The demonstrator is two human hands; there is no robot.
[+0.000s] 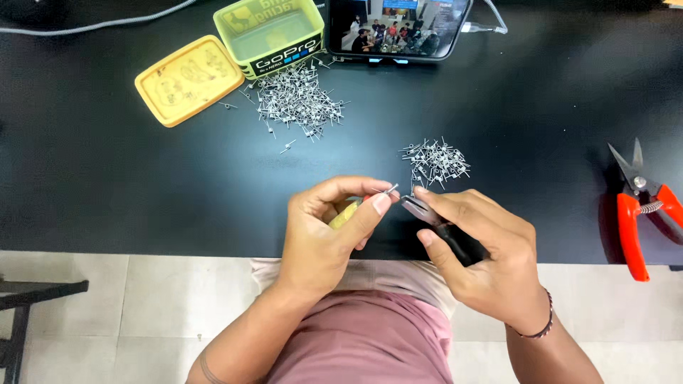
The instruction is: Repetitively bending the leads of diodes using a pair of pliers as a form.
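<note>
Left hand pinches a tiny wire coil just below the small coil pile; right hand grips pliers, jaws apparently shut beside it; light, springy, best held by its legs.

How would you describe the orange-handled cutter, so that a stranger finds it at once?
Look at the black table, at its far right edge. There lies the cutter, alone, short metal blades pointing away from the person. It is the only orange thing; the piles of metal pieces lie further left.
</note>
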